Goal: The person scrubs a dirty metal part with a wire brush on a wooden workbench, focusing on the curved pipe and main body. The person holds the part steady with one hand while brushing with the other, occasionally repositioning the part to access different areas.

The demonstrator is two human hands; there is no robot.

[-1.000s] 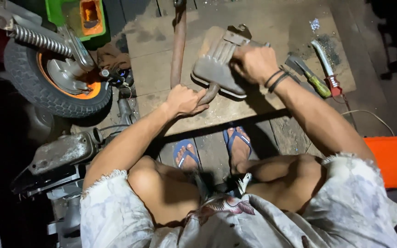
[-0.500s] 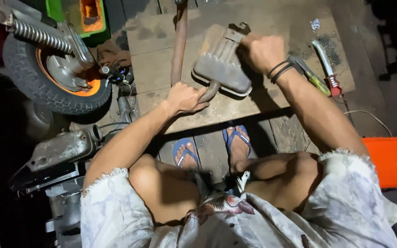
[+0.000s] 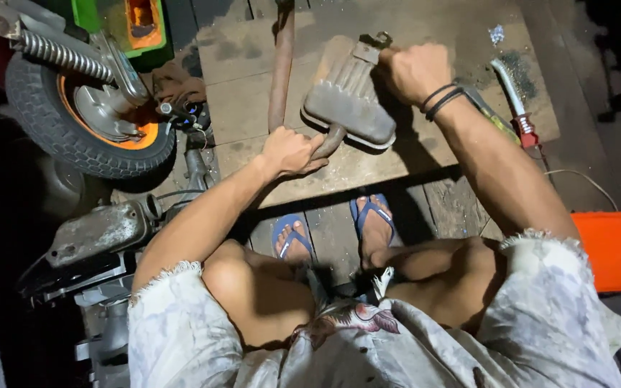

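At the far left stands a small wheel point(image 3: 84, 115) with a knobby black tyre and an orange hub, and a coiled metal spring point(image 3: 62, 54) above it; below them lies a dull, dusty engine casing point(image 3: 98, 233). Moving right, your left hand point(image 3: 292, 152) is closed tight around the curved pipe point(image 3: 328, 142) which comes out from the bottom of the muffler point(image 3: 346, 104), the fingers wrapped fully about it. The muffler is a flat, ribbed grey metal box, worn and stained, and it rests on the rough wooden boards point(image 3: 242, 100), just beside a long rusty tube point(image 3: 280, 68). Your right hand point(image 3: 415, 72) is clenched over its top corner, near a small bracket; I cannot tell exactly what the fingers pinch there. I think the main risk is slipping: the pipe is smooth and round, so if you twist hard the muffler may turn out of your grip and drop toward your feet, which are in open blue sandals point(image 3: 328, 233) just below the board's edge. The thin seam around the muffler may also cut your skin. At the right lie a curved blade with red handle point(image 3: 515, 104) and an orange box point(image 3: 616, 251).
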